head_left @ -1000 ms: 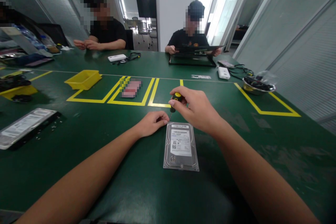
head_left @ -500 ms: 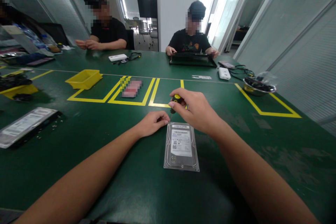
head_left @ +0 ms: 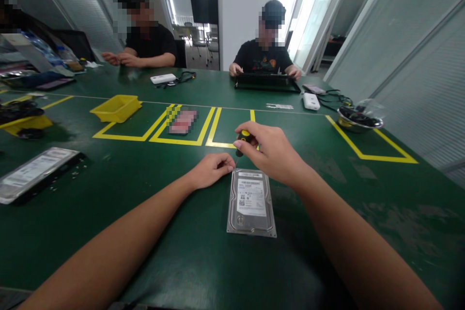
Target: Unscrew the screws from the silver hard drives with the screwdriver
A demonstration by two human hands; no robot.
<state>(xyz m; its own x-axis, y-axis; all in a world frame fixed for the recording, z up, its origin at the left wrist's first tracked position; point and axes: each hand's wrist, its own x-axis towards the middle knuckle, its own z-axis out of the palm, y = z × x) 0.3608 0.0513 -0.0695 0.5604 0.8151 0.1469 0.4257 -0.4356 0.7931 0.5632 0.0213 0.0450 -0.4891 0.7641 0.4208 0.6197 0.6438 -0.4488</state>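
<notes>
Green matting covers the long table (head_left: 152, 213), taped off in yellow boxes, and we're looking down at a hard drive (head_left: 251, 202) lying flat, label up, right in front of us. Everything keys off that drive: two people sit at the far side of the table beyond it, one with hands on a black laptop (head_left: 267, 83), while another bare drive (head_left: 34, 173) lies well off to its left with tiny screws scattered beside it, and a yellow bin (head_left: 116, 108) sits farther back on that side. A metal bowl (head_left: 358, 118) rests far to the right. Now our own hands: the right hand (head_left: 272, 152) is closed around a small screwdriver (head_left: 242, 139) with a yellow and black handle, held upright over the drive's far left corner; the tip is too small to make out. The left hand (head_left: 209, 170) sits on the mat just beside that same corner, fingers curled in a pinch, though we can't tell whether it holds anything. The risk, as we judge it: nothing clamps the drive, so a slipping tip could skid it, chew the screw head, or jab those nearby left fingers, and a loosened screw could roll away on the mat.
</notes>
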